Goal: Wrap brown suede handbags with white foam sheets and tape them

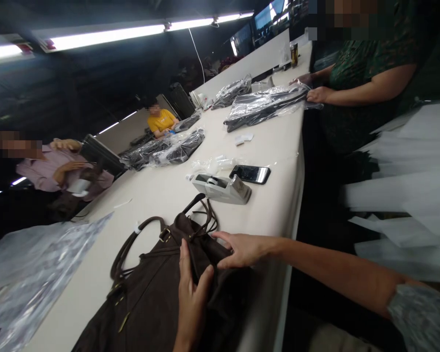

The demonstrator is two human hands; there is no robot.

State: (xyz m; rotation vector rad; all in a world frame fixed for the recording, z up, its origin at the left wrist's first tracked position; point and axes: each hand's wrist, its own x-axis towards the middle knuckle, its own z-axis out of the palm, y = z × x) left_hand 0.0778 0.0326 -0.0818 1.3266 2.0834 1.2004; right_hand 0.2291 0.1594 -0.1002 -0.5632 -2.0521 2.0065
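A dark brown bag (154,288) with looped handles and brass-coloured buckles lies on the white table at the bottom of the view. My left hand (193,288) rests against the bag's side, thumb and fingers spread. Reaching in from the right, my right hand (238,249) touches the bag's top end with its thumb and fingers apart. Just beyond the bag stands a grey tape dispenser (223,188), and a black phone (250,174) lies behind it.
Plastic-wrapped dark bags (266,107) lie farther up the white table (264,146). Clear plastic sheeting (51,269) covers the left side. White sheets (407,195) hang at right. Three people are around the table, one handling a wrapped bag.
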